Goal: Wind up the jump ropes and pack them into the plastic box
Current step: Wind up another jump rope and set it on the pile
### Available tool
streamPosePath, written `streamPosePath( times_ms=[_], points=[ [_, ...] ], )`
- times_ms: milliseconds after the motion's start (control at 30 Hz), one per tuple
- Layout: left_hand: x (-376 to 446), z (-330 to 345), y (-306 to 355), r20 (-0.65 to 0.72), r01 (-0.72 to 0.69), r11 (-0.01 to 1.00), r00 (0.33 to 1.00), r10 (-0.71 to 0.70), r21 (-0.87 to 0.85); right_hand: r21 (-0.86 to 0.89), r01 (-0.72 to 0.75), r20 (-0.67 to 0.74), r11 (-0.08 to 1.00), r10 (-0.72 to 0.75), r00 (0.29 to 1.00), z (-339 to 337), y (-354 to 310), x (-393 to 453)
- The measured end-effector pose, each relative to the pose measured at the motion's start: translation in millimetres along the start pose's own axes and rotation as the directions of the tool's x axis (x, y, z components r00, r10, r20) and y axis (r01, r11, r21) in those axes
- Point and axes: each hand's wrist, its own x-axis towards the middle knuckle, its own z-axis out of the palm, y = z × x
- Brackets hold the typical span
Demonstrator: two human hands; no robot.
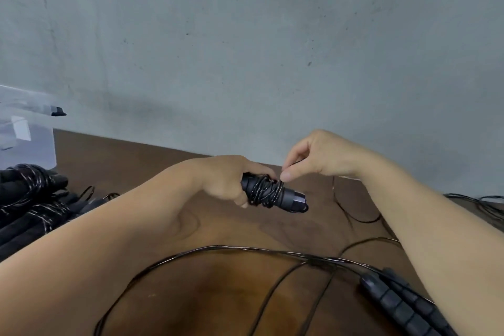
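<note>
At the near edge of the brown tabletop (218,294), loose black cord (191,251) is seen lying in long open loops, several strands crossing near the middle. Toward the near right corner, two ribbed black handles (403,305) are noted lying side by side, partly hidden by the right forearm. Farther in, above the middle of the tabletop, a handle bundle (275,194) is held off the surface: dark grips with thin cord wound around them in several turns, a grey collar and black cap exposed at the right end. The left hand (226,180) is closed around the left part of this bundle, fingers curled under it. The right hand (319,158) is pinched together, thumb and forefinger closed on the cord just at the top of the windings; the remaining fingers are curled. From that pinch a slack strand (351,215) is seen dropping to the tabletop and curving right. More thin cord (480,202) is visible at the right edge. At the left edge, a pile of wound jump ropes (30,199) is recorded, black with pale flecks. Just behind it, at the far left corner, the clear plastic box (24,139) stands, its contents not discernible. A grey wall (259,49) is noted behind the far edge.
</note>
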Motion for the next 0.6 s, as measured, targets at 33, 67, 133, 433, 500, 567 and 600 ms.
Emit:
streamPosePath(
  times_ms=[33,67,133,433,500,567,600],
  points=[
    [-1.7,-0.2,-1.2,0.041,-0.011,0.999,0.999,0.013,-0.052,0.088,-0.005,0.003,0.996,0.005,1.000,2.6,5.2,2.1],
    [-2.6,0.2,-3.7,0.074,-0.025,0.991,0.997,0.035,-0.133,0.187,-0.010,0.008,0.982,0.009,1.000,6.3,10.8,3.9],
    [-3.1,2.2,-8.8,0.085,-0.067,0.928,0.991,0.105,-0.367,0.421,-0.015,0.020,0.907,0.008,1.000,15.3,21.7,8.7],
    [23.2,19.8,-23.4,-0.202,-0.206,0.577,0.977,0.073,-0.791,0.861,-0.001,-0.079,0.509,0.136,0.988,57.1,52.4,24.4],
    [29.9,19.9,-22.4,-0.258,-0.217,0.624,0.966,0.026,-0.751,0.846,-0.028,-0.086,0.533,0.188,0.978,62.0,53.6,21.5],
    [36.7,18.2,-20.1,-0.313,-0.205,0.700,0.949,-0.027,-0.684,0.818,-0.064,-0.076,0.571,0.218,0.973,65.2,54.3,19.5],
    [39.8,16.8,-19.5,-0.346,-0.190,0.729,0.936,-0.067,-0.657,0.798,-0.083,-0.072,0.597,0.232,0.970,66.5,55.8,18.8]
  ],
)
